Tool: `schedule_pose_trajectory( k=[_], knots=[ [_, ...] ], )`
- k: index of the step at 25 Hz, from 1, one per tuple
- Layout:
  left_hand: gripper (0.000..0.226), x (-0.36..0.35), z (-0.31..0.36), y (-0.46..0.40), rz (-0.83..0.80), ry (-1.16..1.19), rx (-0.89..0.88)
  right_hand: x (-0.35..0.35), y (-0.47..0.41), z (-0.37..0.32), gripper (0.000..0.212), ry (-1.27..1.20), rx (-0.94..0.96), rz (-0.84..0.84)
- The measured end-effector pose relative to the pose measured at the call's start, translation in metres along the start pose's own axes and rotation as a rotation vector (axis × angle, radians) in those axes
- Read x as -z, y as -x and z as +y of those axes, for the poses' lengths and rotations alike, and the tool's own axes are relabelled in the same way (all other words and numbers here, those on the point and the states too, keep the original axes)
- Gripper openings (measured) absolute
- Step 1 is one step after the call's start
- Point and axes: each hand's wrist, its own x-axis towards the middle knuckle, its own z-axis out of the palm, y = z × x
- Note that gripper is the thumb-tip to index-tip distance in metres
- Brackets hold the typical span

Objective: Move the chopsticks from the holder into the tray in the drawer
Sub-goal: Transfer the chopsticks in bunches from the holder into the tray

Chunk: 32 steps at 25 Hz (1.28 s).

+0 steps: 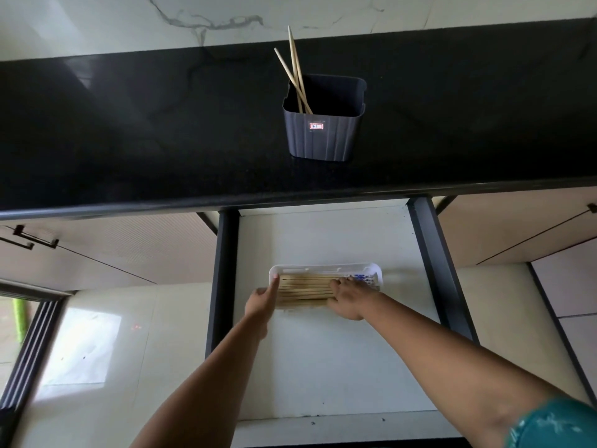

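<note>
Glossy black stone bench overhangs the open white-floored drawer before you. On it stands a dark grey ribbed plastic holder with two pale wooden chopsticks leaning out. The white plastic tray in the drawer holds a flat row of chopsticks. Your left hand touches the tray's left rim, grip open; your right hand lies flat on the row, fingers spread.
</note>
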Motion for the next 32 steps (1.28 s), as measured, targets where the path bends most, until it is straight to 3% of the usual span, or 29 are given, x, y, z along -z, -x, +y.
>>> schedule_pose_trajectory(
  k=[4,8,12,19,28,32],
  knots=[
    [0.037,-0.006,-0.005,-0.003,0.109,-0.103,-0.049,-0.002,-0.001,-0.005,0.054,0.047,0.038,0.001],
    [0.034,-0.001,-0.005,-0.002,0.138,-0.154,-0.107,-0.012,0.007,-0.001,0.052,-0.005,0.038,0.181],
    [0.028,0.001,-0.008,-0.001,0.134,-0.172,-0.161,-0.022,0.015,0.004,0.052,-0.047,0.006,0.251],
    [0.032,0.000,-0.014,0.002,0.095,-0.260,-0.191,-0.029,0.019,0.007,0.051,-0.076,-0.001,0.226],
    [0.033,0.001,-0.008,0.012,0.063,-0.251,-0.169,-0.031,0.025,-0.005,0.045,-0.115,-0.028,0.370],
    [0.048,0.008,-0.005,0.017,0.134,-0.335,-0.291,-0.025,0.034,-0.007,0.043,-0.098,-0.018,0.444]
  ],
)
